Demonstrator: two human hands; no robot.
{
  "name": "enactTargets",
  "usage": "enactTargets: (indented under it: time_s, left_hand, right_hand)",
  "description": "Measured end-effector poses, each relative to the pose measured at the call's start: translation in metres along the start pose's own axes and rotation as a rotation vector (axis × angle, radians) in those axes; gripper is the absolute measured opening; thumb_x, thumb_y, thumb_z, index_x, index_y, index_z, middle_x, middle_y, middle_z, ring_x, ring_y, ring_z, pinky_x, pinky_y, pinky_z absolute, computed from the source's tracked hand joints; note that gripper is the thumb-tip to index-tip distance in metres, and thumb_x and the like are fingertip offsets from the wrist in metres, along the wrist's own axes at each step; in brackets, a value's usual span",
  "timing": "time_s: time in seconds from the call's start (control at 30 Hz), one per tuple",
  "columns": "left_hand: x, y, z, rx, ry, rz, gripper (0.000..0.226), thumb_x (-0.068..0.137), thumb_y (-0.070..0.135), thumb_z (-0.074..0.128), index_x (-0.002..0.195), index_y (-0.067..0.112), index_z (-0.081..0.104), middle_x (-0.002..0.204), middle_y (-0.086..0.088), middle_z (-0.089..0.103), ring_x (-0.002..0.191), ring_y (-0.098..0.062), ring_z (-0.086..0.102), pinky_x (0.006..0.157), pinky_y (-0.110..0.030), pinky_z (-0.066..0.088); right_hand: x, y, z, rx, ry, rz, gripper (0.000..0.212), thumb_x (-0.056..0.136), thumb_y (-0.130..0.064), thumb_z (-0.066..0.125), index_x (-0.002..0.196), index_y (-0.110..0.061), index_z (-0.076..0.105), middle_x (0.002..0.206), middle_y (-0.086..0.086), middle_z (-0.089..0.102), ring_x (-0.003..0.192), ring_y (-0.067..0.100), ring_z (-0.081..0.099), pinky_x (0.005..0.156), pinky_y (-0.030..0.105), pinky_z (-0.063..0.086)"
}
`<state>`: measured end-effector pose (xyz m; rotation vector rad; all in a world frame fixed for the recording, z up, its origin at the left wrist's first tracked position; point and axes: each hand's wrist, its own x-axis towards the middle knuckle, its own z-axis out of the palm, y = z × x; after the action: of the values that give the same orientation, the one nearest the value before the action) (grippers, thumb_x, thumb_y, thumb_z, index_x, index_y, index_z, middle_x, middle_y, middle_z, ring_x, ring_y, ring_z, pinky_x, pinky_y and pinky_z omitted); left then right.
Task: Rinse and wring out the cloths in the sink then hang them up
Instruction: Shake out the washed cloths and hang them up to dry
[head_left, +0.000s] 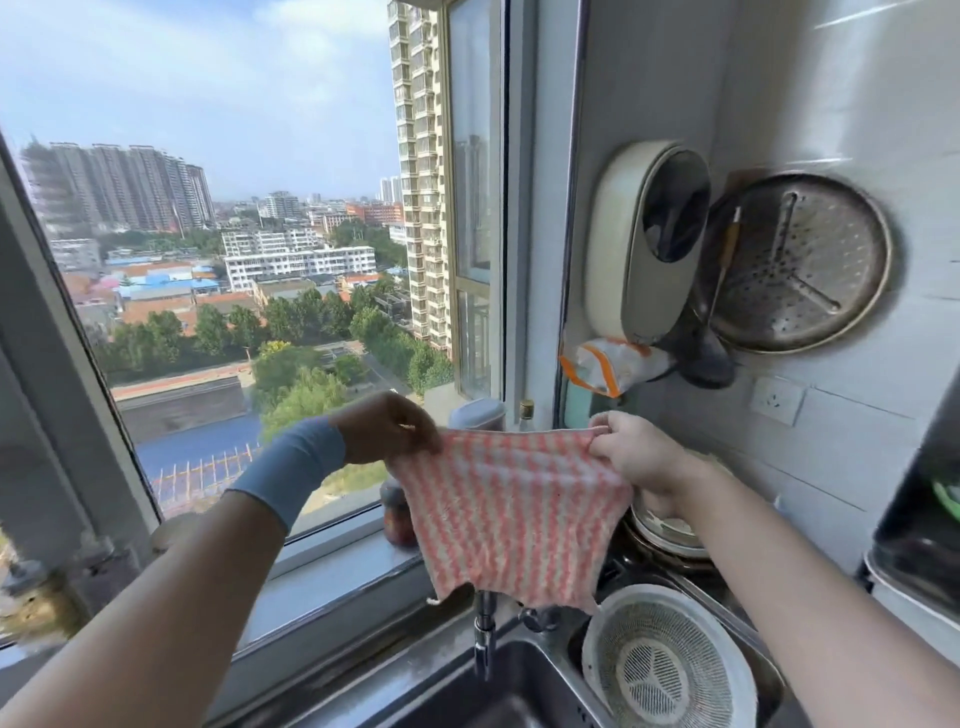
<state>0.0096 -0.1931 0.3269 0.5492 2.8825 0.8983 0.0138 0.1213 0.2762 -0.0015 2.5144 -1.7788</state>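
While the cloth (511, 512) was held above the tap (483, 639), its top edge was stretched level; one corner was pinched by the left hand (387, 428), the other by the right hand (636, 454), judged nearer the tiled wall (831, 467).

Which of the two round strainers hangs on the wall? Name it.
The grey metal perforated tray, flat against the wall at upper right; the white plastic colander sits low by the sink.
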Motion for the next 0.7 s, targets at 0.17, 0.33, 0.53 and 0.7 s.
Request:
enactTargets:
  time_s: [0.17,0.33,0.53,0.7]
  left_hand:
    - [0.074,0.012,0.032,0.135,0.167,-0.078,0.028,0.097,0.008,0.055,0.114,0.022,0.073,0.127,-0.009,0.062,0.104,-0.029,0.065,0.097,-0.039,0.052]
    - [0.095,0.000,0.090,0.174,0.211,-0.138,0.038,0.096,0.025,0.058,0.134,0.028,0.058,0.153,-0.007,0.035,0.139,-0.029,0.035,0.116,-0.037,0.025]
    - [0.077,-0.017,0.144,-0.138,-0.131,-0.151,0.061,0.092,0.059,0.051,0.147,0.040,0.034,0.142,0.006,0.048,0.127,-0.018,0.050,0.111,-0.036,0.036]
    - [0.067,-0.023,0.150,-0.298,-0.227,-0.202,0.054,0.078,0.083,0.040,0.117,0.048,0.055,0.114,0.014,0.065,0.108,-0.012,0.062,0.099,-0.036,0.047]
  right_hand:
    - [0.043,0.012,-0.011,0.129,0.340,-0.015,0.035,0.090,-0.018,0.064,0.120,-0.019,0.046,0.113,0.006,0.060,0.097,0.024,0.061,0.074,0.037,0.052]
    - [0.059,0.046,-0.005,-0.369,0.166,0.004,0.066,0.084,-0.034,0.072,0.141,-0.020,0.042,0.133,0.005,0.045,0.124,0.027,0.049,0.089,0.028,0.038]
    - [0.057,0.078,0.029,-0.443,-0.145,-0.251,0.063,0.091,-0.053,0.051,0.150,-0.040,0.034,0.160,-0.012,0.026,0.148,0.013,0.024,0.122,0.042,0.022]
    - [0.057,0.102,0.039,-0.577,-0.151,-0.253,0.076,0.084,-0.079,0.031,0.149,-0.057,-0.003,0.166,-0.011,0.003,0.152,0.013,0.012,0.122,0.050,0.017]
